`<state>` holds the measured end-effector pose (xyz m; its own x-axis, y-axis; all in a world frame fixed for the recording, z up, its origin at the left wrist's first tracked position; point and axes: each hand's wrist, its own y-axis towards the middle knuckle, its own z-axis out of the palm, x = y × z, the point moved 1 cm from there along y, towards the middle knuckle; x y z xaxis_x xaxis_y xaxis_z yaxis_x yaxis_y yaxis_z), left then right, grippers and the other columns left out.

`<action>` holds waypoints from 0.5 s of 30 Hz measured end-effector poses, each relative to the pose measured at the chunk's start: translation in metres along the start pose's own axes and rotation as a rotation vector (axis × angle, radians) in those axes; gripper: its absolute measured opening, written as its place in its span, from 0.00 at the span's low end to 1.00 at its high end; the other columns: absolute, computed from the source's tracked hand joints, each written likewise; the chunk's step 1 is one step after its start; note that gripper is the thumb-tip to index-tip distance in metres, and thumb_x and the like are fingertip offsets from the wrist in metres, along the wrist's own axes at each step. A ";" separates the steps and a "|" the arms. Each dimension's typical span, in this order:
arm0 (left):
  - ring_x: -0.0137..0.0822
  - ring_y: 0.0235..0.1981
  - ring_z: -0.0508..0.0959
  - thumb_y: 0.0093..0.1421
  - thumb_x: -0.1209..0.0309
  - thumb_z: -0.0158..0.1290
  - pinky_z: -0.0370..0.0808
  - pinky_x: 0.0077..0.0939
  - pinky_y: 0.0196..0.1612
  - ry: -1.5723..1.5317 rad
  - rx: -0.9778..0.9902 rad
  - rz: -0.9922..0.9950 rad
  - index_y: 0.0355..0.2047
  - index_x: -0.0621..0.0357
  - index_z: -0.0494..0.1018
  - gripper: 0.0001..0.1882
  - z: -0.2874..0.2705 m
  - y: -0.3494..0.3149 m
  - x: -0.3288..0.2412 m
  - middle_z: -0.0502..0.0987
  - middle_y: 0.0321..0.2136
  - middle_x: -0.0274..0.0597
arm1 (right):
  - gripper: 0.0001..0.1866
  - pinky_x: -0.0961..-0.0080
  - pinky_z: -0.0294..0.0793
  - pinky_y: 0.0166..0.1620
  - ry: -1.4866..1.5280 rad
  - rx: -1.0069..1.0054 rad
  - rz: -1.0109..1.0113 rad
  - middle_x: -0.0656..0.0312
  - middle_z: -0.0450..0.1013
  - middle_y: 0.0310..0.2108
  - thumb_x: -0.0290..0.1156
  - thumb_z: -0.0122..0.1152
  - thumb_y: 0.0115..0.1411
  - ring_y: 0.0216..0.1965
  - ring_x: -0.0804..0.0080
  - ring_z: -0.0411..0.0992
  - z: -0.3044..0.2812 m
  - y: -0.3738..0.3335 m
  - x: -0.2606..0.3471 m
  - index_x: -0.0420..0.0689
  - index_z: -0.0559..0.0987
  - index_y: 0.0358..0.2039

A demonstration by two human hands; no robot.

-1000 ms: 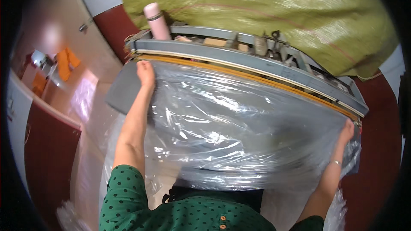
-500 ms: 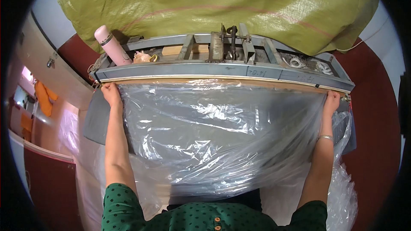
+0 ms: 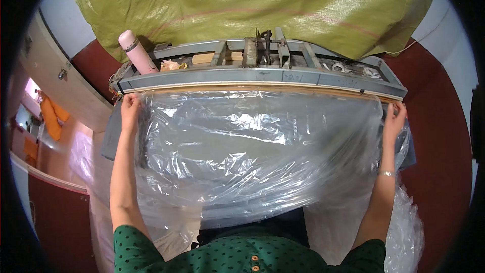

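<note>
Loosened since the earlier frame, the right grip (image 3: 395, 119) has shifted just outside the right edge of the clear plastic sheet (image 3: 242, 146), its fingers parted instead of pinched. Between the two grips, the sheet spreads below the grey metal frame (image 3: 227, 77), its upper edge along a tan strip (image 3: 283, 89). Beside its upper left corner, the left grip (image 3: 130, 107) is curled; whether it pinches film I cannot tell. Glare and folds obscure the grey surface (image 3: 112, 136) underneath, and the sheet's lower edge is hard to trace.
</note>
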<state>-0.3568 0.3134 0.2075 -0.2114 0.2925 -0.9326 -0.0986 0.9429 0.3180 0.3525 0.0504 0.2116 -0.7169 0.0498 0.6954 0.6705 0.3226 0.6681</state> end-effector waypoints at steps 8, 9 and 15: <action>0.31 0.38 0.66 0.56 0.74 0.42 0.62 0.24 0.42 0.700 -0.553 0.388 0.37 0.62 0.64 0.09 -0.052 -0.138 -0.065 0.66 0.35 0.40 | 0.21 0.69 0.63 0.43 -0.893 -0.066 0.288 0.51 0.67 0.41 0.42 0.55 0.51 0.42 0.60 0.65 -0.116 -0.036 -0.049 0.37 0.71 0.38; 0.35 0.41 0.65 0.56 0.73 0.41 0.61 0.26 0.44 0.677 -0.485 0.422 0.39 0.63 0.64 0.11 -0.032 -0.159 -0.061 0.65 0.38 0.43 | 0.21 0.69 0.63 0.43 -0.921 -0.080 0.284 0.51 0.67 0.41 0.42 0.55 0.51 0.42 0.60 0.65 -0.130 -0.036 -0.072 0.37 0.71 0.38; 0.44 0.40 0.69 0.42 0.68 0.56 0.63 0.34 0.44 0.592 0.821 0.469 0.34 0.60 0.70 0.17 0.098 -0.326 -0.073 0.70 0.34 0.48 | 0.14 0.82 0.64 0.30 -0.252 0.029 0.032 0.65 0.68 0.21 0.36 0.53 0.54 0.23 0.80 0.63 -0.095 -0.034 -0.072 0.36 0.73 0.26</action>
<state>-0.2135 0.0001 0.1550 -0.5112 0.7312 -0.4516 0.7388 0.6424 0.2038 0.3996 -0.0544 0.1638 -0.7227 0.2937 0.6257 0.6906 0.3435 0.6364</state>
